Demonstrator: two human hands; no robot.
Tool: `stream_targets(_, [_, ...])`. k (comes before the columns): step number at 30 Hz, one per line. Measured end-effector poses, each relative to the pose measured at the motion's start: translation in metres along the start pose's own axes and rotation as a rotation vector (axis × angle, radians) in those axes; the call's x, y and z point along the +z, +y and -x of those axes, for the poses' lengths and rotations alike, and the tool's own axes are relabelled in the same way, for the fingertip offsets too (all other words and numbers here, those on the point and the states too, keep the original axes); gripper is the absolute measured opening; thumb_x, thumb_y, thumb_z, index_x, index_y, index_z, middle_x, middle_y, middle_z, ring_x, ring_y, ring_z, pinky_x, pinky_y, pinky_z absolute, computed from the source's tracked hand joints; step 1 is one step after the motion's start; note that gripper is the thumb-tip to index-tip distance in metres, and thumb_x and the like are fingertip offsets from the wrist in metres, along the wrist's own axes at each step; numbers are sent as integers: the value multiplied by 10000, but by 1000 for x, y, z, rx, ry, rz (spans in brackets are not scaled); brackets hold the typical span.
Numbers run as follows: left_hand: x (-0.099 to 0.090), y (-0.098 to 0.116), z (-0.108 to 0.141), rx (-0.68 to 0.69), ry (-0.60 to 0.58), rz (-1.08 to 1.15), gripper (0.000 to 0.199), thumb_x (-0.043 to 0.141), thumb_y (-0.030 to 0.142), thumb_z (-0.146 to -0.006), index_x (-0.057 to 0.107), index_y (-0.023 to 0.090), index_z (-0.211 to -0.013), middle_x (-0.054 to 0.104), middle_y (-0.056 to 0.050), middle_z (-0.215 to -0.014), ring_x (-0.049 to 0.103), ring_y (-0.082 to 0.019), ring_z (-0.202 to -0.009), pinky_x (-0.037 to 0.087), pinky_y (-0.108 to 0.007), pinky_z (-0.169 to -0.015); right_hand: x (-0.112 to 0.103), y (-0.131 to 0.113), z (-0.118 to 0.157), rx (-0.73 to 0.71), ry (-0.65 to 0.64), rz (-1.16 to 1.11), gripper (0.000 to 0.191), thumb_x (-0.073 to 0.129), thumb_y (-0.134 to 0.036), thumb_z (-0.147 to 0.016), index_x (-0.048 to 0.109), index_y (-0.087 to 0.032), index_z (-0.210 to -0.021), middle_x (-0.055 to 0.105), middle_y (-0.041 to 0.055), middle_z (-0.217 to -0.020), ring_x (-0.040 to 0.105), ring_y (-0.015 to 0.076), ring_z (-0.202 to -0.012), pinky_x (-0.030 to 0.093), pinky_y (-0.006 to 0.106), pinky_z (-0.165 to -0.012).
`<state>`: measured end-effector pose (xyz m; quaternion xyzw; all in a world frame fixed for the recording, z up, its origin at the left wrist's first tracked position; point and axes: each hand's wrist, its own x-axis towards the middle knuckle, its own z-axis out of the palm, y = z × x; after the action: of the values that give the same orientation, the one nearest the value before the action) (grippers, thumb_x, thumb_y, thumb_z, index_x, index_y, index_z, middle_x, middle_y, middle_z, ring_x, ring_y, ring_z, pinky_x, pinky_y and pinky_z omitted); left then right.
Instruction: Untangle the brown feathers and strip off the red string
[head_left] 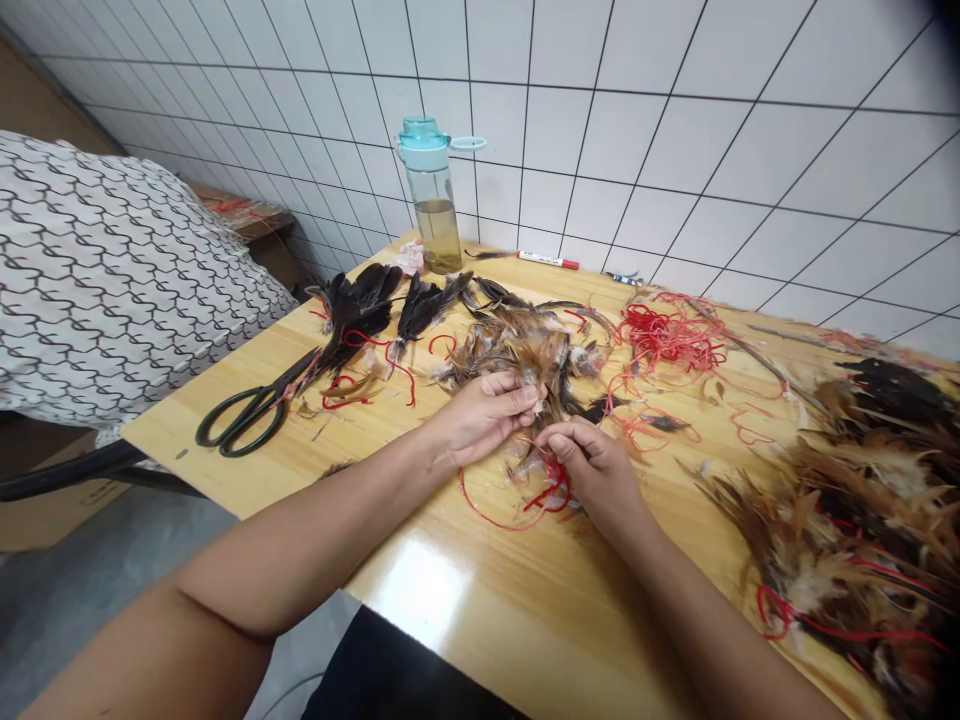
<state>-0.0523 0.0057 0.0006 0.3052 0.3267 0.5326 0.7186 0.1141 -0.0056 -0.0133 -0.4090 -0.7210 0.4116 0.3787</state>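
My left hand (pixel 499 412) is closed, its thumb and fingers pinching the pale quill ends of some brown feathers (pixel 556 392) over the middle of the table. Just to its right, my right hand (pixel 589 458) is closed too, thumb against forefinger, on a thin red string (pixel 501 524) that loops down onto the wood. Below the fingers lies a thicker red yarn piece (pixel 551 490). Behind my hands spreads a loose pile of brown and grey feathers (pixel 495 340). My fingers partly hide where string and quills meet.
Black scissors (pixel 244 420) and dark feathers (pixel 364 300) lie left on the wooden table (pixel 247 490). A water bottle (pixel 437 200) stands at the back near a red marker (pixel 549 260). Tangled red string (pixel 675 338) lies back right; tied feather bundles (pixel 862 500) fill the right edge.
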Motion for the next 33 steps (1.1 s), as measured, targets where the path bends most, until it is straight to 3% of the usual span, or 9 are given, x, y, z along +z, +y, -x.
stream_targets(10, [8,-15,7,-126,-40,53,279,827,253,-622,626,92,-728,597,-5,-697,551,-62,-650,438,-193,-645,-1,0,0,-112,179,92,166,552,-212,-830,649,-207,-695,585,-1,-648,535,137,-630,425,259,-615])
stream_targets(15, [10,-21,7,-134,-32,40,305,839,286,-602,617,107,-710,604,-6,-705,548,-64,-656,433,-198,-656,0,1,1,-114,184,124,185,551,-215,-832,628,-207,-664,573,-4,-631,526,135,-615,425,261,-604])
stream_targets(19, [11,-14,6,-58,-2,1,302,841,291,-590,628,108,-702,599,0,-691,547,-68,-652,433,-201,-651,-1,2,0,-24,198,50,108,554,-257,-833,642,-197,-821,616,12,-713,553,140,-642,445,267,-613])
stream_targets(22, [11,-10,5,1,44,-91,330,846,320,-567,647,108,-723,615,-5,-700,553,-81,-647,440,-219,-647,-4,2,-2,41,174,-2,193,564,-302,-828,643,-191,-964,605,4,-699,517,129,-578,427,263,-561])
stream_targets(27, [10,-13,7,64,46,-334,317,818,340,-597,692,115,-783,606,-9,-720,555,-100,-680,441,-232,-646,-6,0,-3,76,78,-111,178,597,-340,-789,611,-194,-689,571,-3,-653,524,133,-624,425,254,-578])
stream_targets(31, [10,-14,9,65,33,-365,313,807,351,-608,702,129,-801,595,-8,-742,551,-99,-672,434,-219,-594,-4,0,0,251,-5,-285,227,572,-397,-809,553,-202,-694,455,-43,-543,438,109,-500,359,231,-463])
stream_targets(33, [11,-14,9,49,3,-312,308,813,336,-602,695,126,-794,603,-5,-750,553,-88,-670,436,-213,-608,-5,1,-1,227,-26,-244,233,565,-395,-805,529,-208,-670,430,-43,-534,425,113,-501,353,233,-460])
